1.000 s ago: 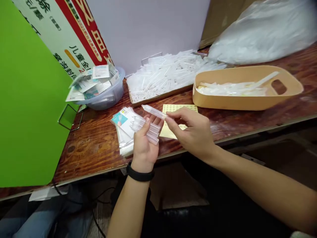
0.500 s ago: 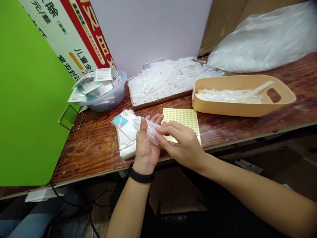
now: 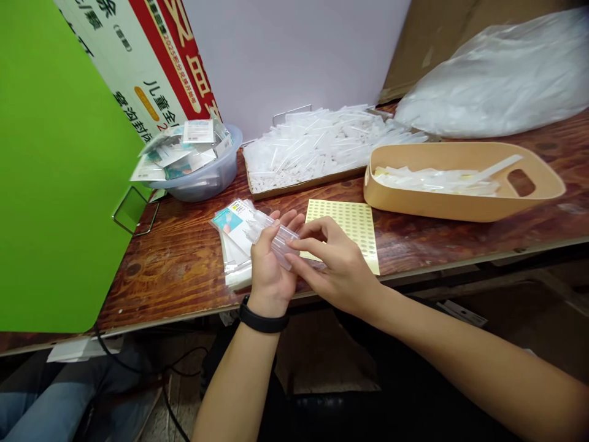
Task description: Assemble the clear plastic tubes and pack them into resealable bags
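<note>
My left hand cradles several clear plastic tubes side by side, fingers curled up around them. The fingertips of my right hand rest against the same bundle from the right, with no tube clearly held apart from it. Just behind my left hand lies a stack of printed cards in clear sleeves. A yellow sheet of small round stickers lies beyond my right hand, its near corner under those fingers.
The wooden table carries a clear bowl of packets, a cardboard tray of loose tubes, a tan tray with tubes, and a large plastic bag. A green board stands at the left.
My right hand has brought its single tube down to the bundle in my left hand and now rests against it. The sticker sheet shows more fully.
</note>
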Action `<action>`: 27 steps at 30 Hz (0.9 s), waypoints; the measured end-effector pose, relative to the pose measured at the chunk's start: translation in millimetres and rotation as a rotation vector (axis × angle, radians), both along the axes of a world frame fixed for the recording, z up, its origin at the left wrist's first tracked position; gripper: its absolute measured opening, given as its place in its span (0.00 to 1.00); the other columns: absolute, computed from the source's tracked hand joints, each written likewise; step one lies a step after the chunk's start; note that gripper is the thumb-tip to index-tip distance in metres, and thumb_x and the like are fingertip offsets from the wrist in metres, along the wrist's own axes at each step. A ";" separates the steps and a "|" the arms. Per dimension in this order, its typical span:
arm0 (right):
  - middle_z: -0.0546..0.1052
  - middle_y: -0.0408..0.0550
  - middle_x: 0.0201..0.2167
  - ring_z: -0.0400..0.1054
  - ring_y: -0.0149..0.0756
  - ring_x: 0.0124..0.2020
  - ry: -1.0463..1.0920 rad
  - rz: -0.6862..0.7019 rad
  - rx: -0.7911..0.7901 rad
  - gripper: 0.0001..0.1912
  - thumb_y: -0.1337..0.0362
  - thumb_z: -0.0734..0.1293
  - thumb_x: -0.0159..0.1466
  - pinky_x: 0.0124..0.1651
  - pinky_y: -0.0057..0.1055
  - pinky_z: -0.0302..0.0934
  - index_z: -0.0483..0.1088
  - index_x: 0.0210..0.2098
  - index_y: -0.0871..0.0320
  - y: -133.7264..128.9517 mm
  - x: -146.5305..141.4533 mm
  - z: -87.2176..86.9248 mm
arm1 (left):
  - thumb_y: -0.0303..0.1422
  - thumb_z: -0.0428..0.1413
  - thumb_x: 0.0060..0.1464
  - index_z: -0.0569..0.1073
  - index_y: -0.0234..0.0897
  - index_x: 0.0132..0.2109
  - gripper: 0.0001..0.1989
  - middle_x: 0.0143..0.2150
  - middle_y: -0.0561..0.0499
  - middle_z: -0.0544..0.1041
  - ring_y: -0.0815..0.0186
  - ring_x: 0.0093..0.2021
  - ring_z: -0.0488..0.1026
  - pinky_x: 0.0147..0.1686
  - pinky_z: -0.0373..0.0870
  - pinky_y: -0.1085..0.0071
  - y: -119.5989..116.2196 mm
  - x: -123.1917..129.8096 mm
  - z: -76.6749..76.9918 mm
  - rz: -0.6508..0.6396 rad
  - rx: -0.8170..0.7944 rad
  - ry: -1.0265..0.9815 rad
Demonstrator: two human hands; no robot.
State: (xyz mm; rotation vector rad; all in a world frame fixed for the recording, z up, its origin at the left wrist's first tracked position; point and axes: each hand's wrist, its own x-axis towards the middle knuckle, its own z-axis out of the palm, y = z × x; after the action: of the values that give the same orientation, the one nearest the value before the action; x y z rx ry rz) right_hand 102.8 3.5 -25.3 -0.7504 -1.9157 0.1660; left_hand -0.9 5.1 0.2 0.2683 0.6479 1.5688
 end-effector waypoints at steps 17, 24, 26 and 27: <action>0.75 0.49 0.35 0.71 0.34 0.34 0.278 0.056 -0.453 0.08 0.62 0.66 0.61 0.35 0.32 0.69 0.68 0.38 0.59 17.0 2.1 3.4 | 0.27 0.58 0.49 0.74 0.30 0.47 0.16 0.48 0.42 0.78 0.58 0.53 0.73 0.57 0.64 0.63 -1.7 11.0 -8.7 0.023 0.141 0.206; 0.78 0.50 0.37 0.73 0.36 0.36 0.316 0.169 -0.611 0.13 0.56 0.68 0.60 0.40 0.34 0.69 0.70 0.38 0.60 17.4 4.0 2.7 | 0.36 0.60 0.52 0.76 0.35 0.46 0.15 0.50 0.45 0.77 0.60 0.55 0.71 0.58 0.62 0.64 -0.8 9.9 -16.2 0.068 0.204 0.340; 0.78 0.49 0.35 0.72 0.36 0.35 0.334 0.185 -0.623 0.13 0.56 0.69 0.59 0.40 0.34 0.68 0.69 0.36 0.60 17.1 2.8 1.8 | 0.37 0.60 0.52 0.75 0.38 0.49 0.17 0.53 0.47 0.76 0.62 0.56 0.70 0.59 0.61 0.65 -1.5 10.4 -17.5 0.081 0.230 0.355; 0.77 0.49 0.34 0.72 0.35 0.35 0.352 0.194 -0.626 0.13 0.56 0.69 0.58 0.40 0.34 0.68 0.69 0.35 0.59 17.1 1.9 1.5 | 0.37 0.60 0.53 0.75 0.39 0.50 0.17 0.54 0.48 0.75 0.62 0.57 0.69 0.59 0.60 0.66 -2.4 10.6 -17.7 0.081 0.236 0.361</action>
State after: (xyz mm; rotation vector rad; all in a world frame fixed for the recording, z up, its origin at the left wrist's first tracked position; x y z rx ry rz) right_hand 104.7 20.6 -23.8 -0.8662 -1.5930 0.9872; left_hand 9.7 2.7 -17.5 0.7211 0.7577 1.6922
